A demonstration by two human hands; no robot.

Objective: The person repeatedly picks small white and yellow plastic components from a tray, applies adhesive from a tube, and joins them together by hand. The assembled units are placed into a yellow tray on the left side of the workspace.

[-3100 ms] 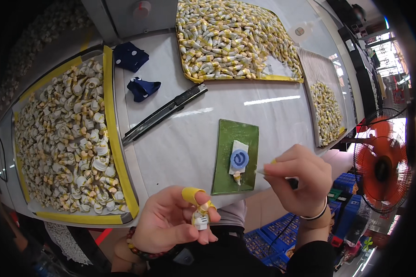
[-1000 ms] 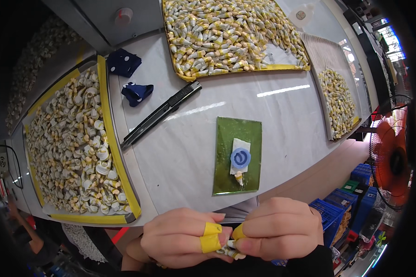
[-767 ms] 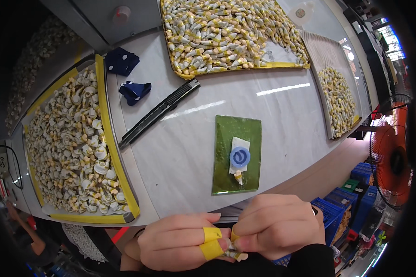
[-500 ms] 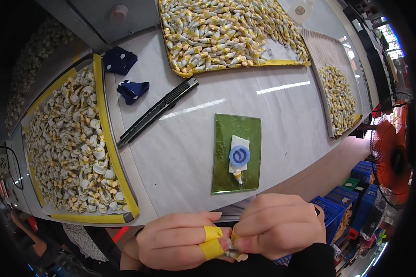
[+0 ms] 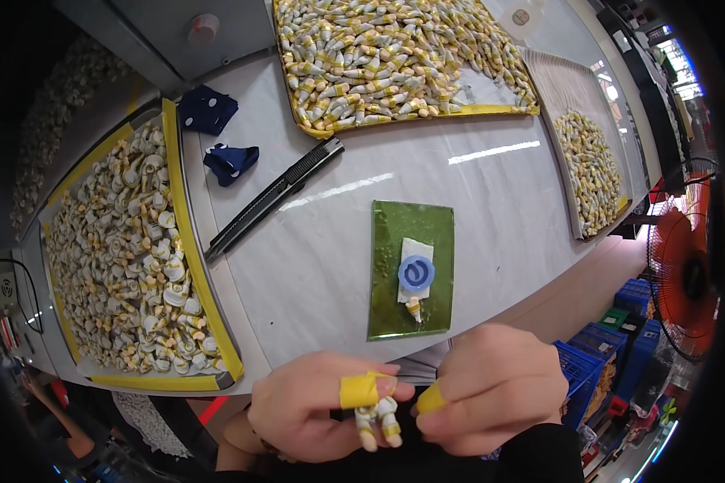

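My left hand (image 5: pixel 318 402), with yellow tape on a finger, pinches a small white figurine (image 5: pixel 377 419) whose two legs end in peach tips and hang down. Just to its right, my right hand (image 5: pixel 491 390) is closed, also with yellow on a finger; whatever its fingertips may hold is hidden. The two hands are slightly apart, below the near table edge. Beyond them lies a green mat (image 5: pixel 384 282) bearing a white pad (image 5: pixel 415 296), a round blue mold (image 5: pixel 416 274) and one small white-and-peach limb piece (image 5: pixel 414 309).
A yellow-edged tray (image 5: pixel 227 354) of white figurine parts stands at left. Another tray (image 5: pixel 499 109) of limb pieces lies at the back, a third (image 5: pixel 560 76) at right. A black utility knife (image 5: pixel 274 197) and dark blue cloth pieces (image 5: pixel 231 163) lie between. An orange fan (image 5: pixel 685 274) stands right.
My hands have drawn slightly apart. The figurine, mostly covered by fingers before, now shows its two legs in my left hand.
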